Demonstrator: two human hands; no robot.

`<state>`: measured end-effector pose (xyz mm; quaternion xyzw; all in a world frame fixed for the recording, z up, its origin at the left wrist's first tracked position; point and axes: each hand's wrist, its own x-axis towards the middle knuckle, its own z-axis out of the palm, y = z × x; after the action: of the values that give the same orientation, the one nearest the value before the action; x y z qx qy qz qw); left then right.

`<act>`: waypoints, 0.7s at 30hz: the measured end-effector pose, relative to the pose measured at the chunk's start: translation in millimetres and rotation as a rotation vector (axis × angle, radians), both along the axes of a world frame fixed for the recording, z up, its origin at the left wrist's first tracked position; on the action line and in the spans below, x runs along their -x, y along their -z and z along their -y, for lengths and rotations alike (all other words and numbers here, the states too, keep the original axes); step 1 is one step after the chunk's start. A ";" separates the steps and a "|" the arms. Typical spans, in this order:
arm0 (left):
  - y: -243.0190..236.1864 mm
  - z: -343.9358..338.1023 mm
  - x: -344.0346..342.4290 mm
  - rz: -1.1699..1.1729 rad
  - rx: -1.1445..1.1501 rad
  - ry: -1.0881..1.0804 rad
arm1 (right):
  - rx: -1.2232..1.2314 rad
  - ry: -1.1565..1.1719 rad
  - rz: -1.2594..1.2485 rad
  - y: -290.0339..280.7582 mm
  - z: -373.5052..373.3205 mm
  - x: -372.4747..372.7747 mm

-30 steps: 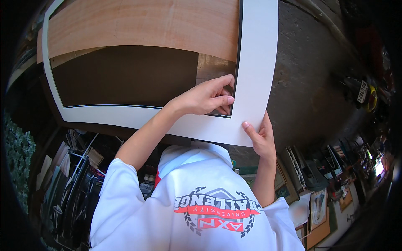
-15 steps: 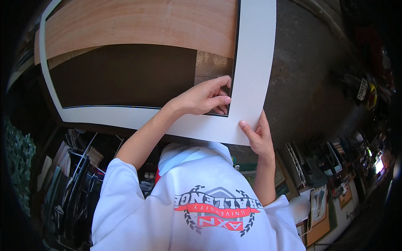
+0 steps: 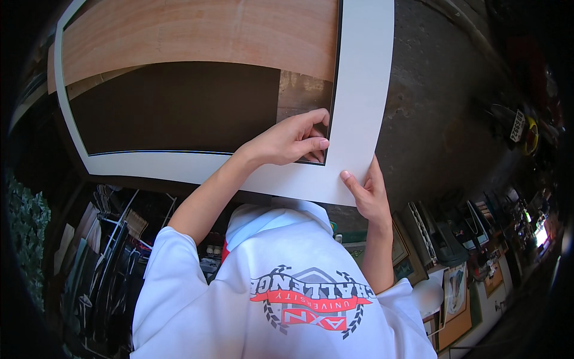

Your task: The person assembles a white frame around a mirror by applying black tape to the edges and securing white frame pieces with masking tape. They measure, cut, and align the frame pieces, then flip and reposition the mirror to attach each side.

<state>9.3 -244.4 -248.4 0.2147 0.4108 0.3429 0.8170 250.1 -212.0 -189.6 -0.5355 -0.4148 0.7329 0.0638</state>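
A large white mat board with a black-lined rectangular opening spans the upper picture. Through the opening show a pale plywood sheet and a dark brown panel. My left hand is curled at the opening's lower right inner corner, thumb and bent fingers on that edge, some fingertips partly hidden. My right hand grips the board's outer edge near its lower right corner, thumb on the face and fingers behind. My torso, in a white printed shirt, is below the board.
Dark concrete floor lies to the right, with a dark vehicle bearing a plate and yellow part. Stacked frames and boards stand at lower right. A metal rack of stored sheets and green leafy material are at lower left.
The board and both hands have shifted slightly left and up in the picture. The grip of both hands looks the same.
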 end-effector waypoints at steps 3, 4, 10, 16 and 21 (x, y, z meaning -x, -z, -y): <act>1.8 0.9 0.4 0.004 -0.002 0.005 | -0.006 -0.004 0.007 -1.3 0.0 1.7; 2.0 0.9 0.2 0.005 -0.003 0.008 | -0.003 -0.001 0.010 -1.7 -0.1 2.0; -0.9 0.6 -0.7 0.013 0.022 -0.016 | 0.006 0.000 0.027 -3.0 0.1 2.9; 1.1 2.4 -1.1 0.031 0.049 -0.021 | -0.056 -0.013 0.030 -1.0 3.2 3.4; 3.8 3.7 -1.5 0.040 0.030 -0.023 | -0.048 -0.028 0.041 -0.8 3.1 1.5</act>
<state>10.8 -248.1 -252.2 0.1907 0.4018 0.3504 0.8242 248.6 -215.1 -188.8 -0.5428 -0.4411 0.7124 0.0579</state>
